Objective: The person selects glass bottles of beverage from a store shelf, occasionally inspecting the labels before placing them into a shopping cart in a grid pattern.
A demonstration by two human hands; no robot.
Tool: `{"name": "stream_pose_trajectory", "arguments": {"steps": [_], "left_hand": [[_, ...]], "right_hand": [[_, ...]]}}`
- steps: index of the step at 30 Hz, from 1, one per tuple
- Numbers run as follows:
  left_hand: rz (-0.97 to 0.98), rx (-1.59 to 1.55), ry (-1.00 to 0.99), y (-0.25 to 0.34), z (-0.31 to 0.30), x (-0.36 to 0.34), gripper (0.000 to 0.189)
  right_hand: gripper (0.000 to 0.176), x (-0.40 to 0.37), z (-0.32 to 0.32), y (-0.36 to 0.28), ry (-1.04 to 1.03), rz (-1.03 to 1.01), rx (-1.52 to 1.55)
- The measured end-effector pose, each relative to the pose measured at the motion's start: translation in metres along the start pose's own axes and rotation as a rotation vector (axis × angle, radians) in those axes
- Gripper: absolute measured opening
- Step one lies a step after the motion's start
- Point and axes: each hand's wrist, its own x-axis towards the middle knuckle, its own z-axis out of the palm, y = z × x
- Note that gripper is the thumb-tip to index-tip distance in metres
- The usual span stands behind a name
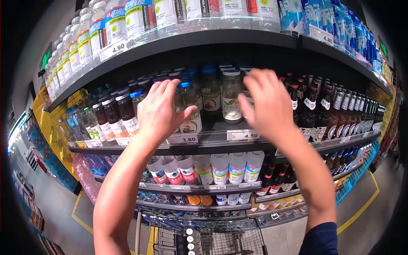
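Note:
Both my hands are raised at the middle shelf, among rows of glass bottles. My left hand [158, 108] is open, its thumb apart from the fingers, right beside a blue-capped glass bottle [192, 124] with a green and white label. Part of that bottle is hidden behind the thumb and fingers. My right hand [268, 102] is slightly blurred and open, fingers curved and thumb spread. Its fingertips are close to a white-capped glass bottle [231, 100] that stands upright near the shelf front. Another blue-capped bottle [210, 91] stands farther back between the two.
Price tags [243, 135] line the shelf edge [208, 140]. Dark beer bottles [310, 106] stand to the right, dark-drink bottles [112, 114] to the left. The upper shelf [212, 39] overhangs my hands. A wire shopping cart [212, 240] is below me, before lower shelves of bottled drinks [219, 168].

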Motion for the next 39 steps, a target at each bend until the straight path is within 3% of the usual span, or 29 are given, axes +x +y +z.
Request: {"name": "stream_pose_trajectory", "arguments": {"steps": [2,6,8,10,12,13,20,26,28,31,32,34,35,37,38,39], "left_hand": [[-0.001,0.033,-0.028,0.003,-0.006,0.006,0.064],[0.172,0.033,0.184,0.035,-0.016,0.034,0.052],[0.027,-0.167,0.017,0.062,0.004,0.041,0.053],[-0.221,-0.224,-0.134,0.082,0.032,0.051,0.061],[-0.492,-0.461,-0.339,0.091,0.055,0.065,0.064],[-0.554,-0.469,-0.613,0.096,0.044,0.079,0.052],[-0.596,-0.468,-0.661,0.094,0.126,0.076,0.053],[-0.666,-0.409,-0.717,0.095,0.105,0.074,0.054],[-0.609,-0.402,-0.628,0.096,0.094,0.068,0.05],[-0.624,-0.466,-0.446,0.102,0.074,0.058,0.049],[-0.625,-0.47,-0.451,0.104,0.069,0.051,0.049],[-0.376,-0.618,-0.06,0.102,0.053,0.035,0.052],[-0.303,-0.675,0.028,0.103,0.042,0.023,0.056],[-0.114,-0.66,0.178,0.103,0.009,-0.006,0.065],[0.001,-0.588,0.244,0.101,-0.006,-0.025,0.07],[0.0,-0.672,0.272,0.101,-0.017,-0.047,0.074]], "right_hand": [[0.037,0.024,0.012,0.026,-0.251,0.114,-0.121],[0.044,0.04,0.031,0.046,-0.439,0.225,-0.138],[0.05,0.049,0.033,0.045,-0.806,0.385,-0.079],[0.056,0.047,0.04,0.044,-0.753,0.406,-0.065],[0.078,0.054,0.039,0.037,-0.84,0.579,-0.047],[0.067,0.053,0.044,0.036,-0.814,0.642,-0.039],[0.076,0.044,0.054,0.048,-0.683,0.85,0.034],[0.079,0.042,0.048,0.047,-0.816,0.88,0.056],[0.076,0.035,0.044,0.041,-0.663,0.808,0.066],[0.069,0.03,0.011,0.029,-0.668,0.71,0.15],[0.064,0.019,0.002,0.024,-0.51,0.614,0.182],[0.056,-0.003,-0.015,0.013,-0.175,0.402,0.254],[0.054,-0.013,-0.026,0.008,0.001,0.29,0.297],[0.067,-0.033,-0.047,-0.001,0.215,0.101,0.324],[0.07,-0.046,-0.055,-0.007,0.314,0.038,0.424],[0.071,-0.058,-0.076,-0.021,0.212,0.094,0.431]]}}
